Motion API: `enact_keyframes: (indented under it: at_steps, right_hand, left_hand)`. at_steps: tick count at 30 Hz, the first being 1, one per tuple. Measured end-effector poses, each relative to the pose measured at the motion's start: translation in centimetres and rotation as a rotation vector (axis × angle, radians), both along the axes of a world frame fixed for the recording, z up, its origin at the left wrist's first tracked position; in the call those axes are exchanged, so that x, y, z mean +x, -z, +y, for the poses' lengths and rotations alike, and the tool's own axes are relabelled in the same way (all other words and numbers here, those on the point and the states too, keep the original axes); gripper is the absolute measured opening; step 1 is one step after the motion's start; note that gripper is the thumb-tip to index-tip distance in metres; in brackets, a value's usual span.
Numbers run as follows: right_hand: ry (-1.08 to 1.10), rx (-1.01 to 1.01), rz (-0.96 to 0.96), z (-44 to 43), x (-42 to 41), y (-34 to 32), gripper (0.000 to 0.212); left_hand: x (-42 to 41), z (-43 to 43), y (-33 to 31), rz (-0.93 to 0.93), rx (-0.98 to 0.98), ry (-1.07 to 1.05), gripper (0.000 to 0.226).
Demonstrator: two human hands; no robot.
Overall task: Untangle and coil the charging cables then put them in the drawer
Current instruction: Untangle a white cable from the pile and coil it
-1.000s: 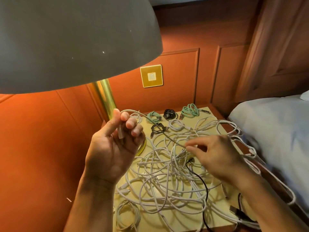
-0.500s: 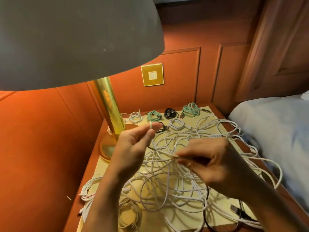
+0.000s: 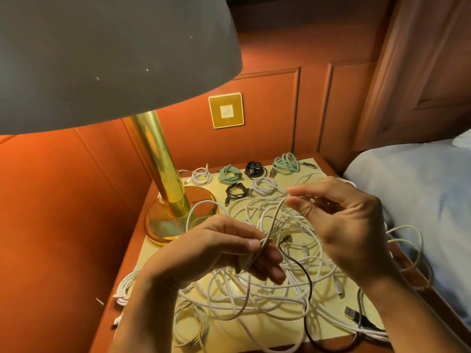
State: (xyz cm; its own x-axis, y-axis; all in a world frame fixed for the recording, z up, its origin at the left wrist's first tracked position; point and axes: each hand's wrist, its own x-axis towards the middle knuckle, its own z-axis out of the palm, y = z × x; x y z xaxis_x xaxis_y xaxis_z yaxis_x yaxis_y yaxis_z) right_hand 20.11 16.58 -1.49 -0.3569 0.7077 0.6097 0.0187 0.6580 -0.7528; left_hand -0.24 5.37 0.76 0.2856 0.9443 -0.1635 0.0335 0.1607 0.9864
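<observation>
**Untangling under way**

Across the table point(image 3: 229, 336), a tangle point(image 3: 254, 301) of white cables; behind, small coils point(image 3: 255, 170) already wound. Gripped by left hand point(image 3: 229, 253) and pinched by right hand point(image 3: 344, 225), one cable point(image 3: 274, 220) held above it. Next, likely: pull free slowly, then coil.

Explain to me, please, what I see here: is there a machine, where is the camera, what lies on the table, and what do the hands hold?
There is no machine. A person works with two bare hands, and one camera worn on the head looks forward and down at them. The left hand and the right hand each pinch the same thin white cable, stretched between them. Below, on the pale yellow tabletop, lies a loose tangle of white cables with one thin black cable through it. At the back lie neat coils, among them mint-green coiled cables. A shiny brass lamp stands at the left.
</observation>
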Motion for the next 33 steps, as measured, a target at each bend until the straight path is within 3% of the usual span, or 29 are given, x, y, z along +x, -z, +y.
enact_keyframes:
  at_steps: [6, 10, 15, 20, 25, 29, 31, 33]
  right_hand:
    - [-0.071, -0.116, -0.086, 0.4, -0.4, 1.1, 0.015]
    - [-0.178, -0.213, -0.192, 0.3, -0.7, 1.8, 0.025]
    - [-0.322, -0.275, -0.328, -0.6, -1.1, 1.6, 0.026]
    - [-0.208, 0.018, -0.56, -1.4, -1.0, 0.7, 0.029]
    - [-0.148, 0.225, -0.718, -2.1, -0.8, -0.2, 0.037]
    - [-0.137, 0.277, -0.756, -2.7, -0.5, -0.7, 0.04]
    - [-0.141, 0.304, -0.746, -2.9, -0.5, -0.8, 0.038]
    - [-0.145, 0.35, -0.723, -3.1, -0.6, -0.7, 0.039]
  left_hand:
    - [-0.1, 0.3, 0.2, -0.181, 0.046, 0.081, 0.033]
    - [-0.2, 0.2, 0.5, -0.386, 0.137, 0.085, 0.036]
    - [-0.4, 0.2, 0.4, -0.679, 0.287, -0.091, 0.039]
    - [0.6, 0.6, 0.3, -0.61, 0.306, -0.475, 0.042]
    - [1.4, 1.3, 0.7, -0.518, 0.312, -0.605, 0.044]
    - [1.6, 2.0, 1.2, -0.443, 0.364, -0.71, 0.038]
    - [1.7, 2.2, 1.5, -0.323, 0.411, -0.761, 0.038]
    - [1.9, 2.2, 1.9, -0.035, 0.47, -0.806, 0.038]
